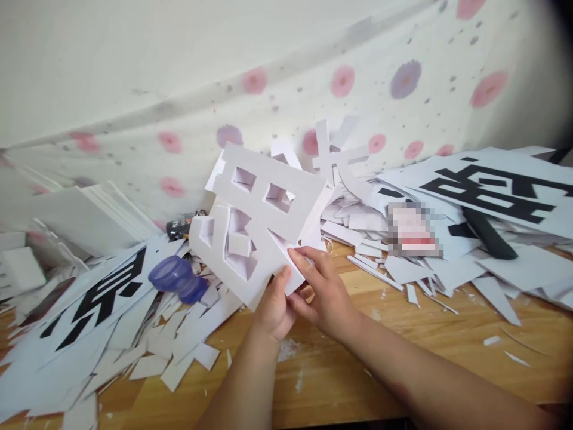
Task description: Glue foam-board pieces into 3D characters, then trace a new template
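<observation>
A white foam-board character [277,179] with rectangular cut-outs is held up tilted above the wooden table. My left hand [276,304] pinches its lower edge, thumb on the front face. My right hand [324,292] grips the same lower corner from the right, index finger along the edge. The hands nearly touch each other, and the fingers behind the board are hidden. Behind the held piece, another white cut-out character [340,158] leans against the patterned sheet.
A blue translucent cup-like object [179,278] stands left among white scraps [165,346]. Printed sheets with black characters lie left [102,298] and right [501,188]. A black handle-like object [490,233] rests under the right sheet. White boards [107,209] lean at the left.
</observation>
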Tool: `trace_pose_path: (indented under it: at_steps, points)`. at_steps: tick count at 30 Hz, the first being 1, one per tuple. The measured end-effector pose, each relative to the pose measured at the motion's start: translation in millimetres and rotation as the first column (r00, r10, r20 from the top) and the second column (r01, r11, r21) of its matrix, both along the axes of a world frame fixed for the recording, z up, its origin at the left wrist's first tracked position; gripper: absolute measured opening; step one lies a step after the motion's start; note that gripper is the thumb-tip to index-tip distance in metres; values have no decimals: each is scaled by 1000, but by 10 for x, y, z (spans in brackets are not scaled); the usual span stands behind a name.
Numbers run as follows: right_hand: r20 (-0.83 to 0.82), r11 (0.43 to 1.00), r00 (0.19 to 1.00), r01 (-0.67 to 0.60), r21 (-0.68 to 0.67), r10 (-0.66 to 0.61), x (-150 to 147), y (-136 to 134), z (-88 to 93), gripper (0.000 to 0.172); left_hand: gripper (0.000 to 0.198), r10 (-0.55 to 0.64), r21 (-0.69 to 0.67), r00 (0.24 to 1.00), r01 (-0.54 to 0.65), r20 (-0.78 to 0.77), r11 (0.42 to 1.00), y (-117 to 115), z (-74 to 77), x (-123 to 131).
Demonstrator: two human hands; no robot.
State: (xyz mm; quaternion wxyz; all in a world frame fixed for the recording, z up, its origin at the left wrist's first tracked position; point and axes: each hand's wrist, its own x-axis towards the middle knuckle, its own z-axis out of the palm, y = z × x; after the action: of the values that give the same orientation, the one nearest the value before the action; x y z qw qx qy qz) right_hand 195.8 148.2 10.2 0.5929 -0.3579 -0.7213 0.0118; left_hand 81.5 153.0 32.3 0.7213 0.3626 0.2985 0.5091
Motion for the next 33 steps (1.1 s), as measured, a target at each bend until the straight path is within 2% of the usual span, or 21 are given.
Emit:
trace_pose_path:
  at_steps: [3,5,8,11,15,19,24,28,33]
  points:
    - [-9,1000,1000,-15,-14,15,4,5,11,76,47,12,14,1000,-12,-20,1000,0,-36,8]
    - [-44,998,998,-47,-49,45,16,17,11,75,46,64,3,996,-64,-55,998,14,-59,10]
    - [-130,976,977,-184,-113,169,49,39,8,67,48,159,2,977,-161,-139,987,43,-51,-3]
    - [-192,949,948,-283,-137,255,71,50,-7,66,53,217,114,960,-199,-177,973,71,-15,-29]
    - [-239,946,938,-290,-145,251,55,53,-57,69,58,248,250,947,-195,-202,948,116,-22,-66]
    - [-270,939,923,-317,-134,273,28,60,-89,67,59,184,248,954,-123,-238,961,129,-53,-72]
    - [-263,946,930,-298,-125,258,28,58,-90,71,51,162,281,956,-90,-244,956,86,-21,-29]
    - [-263,941,935,-288,-175,237,32,53,-106,69,53,187,271,951,-118,-247,956,65,-5,21]
    - [-344,918,918,-297,-262,198,6,83,-137,64,51,242,283,937,-167,-253,944,99,-43,63]
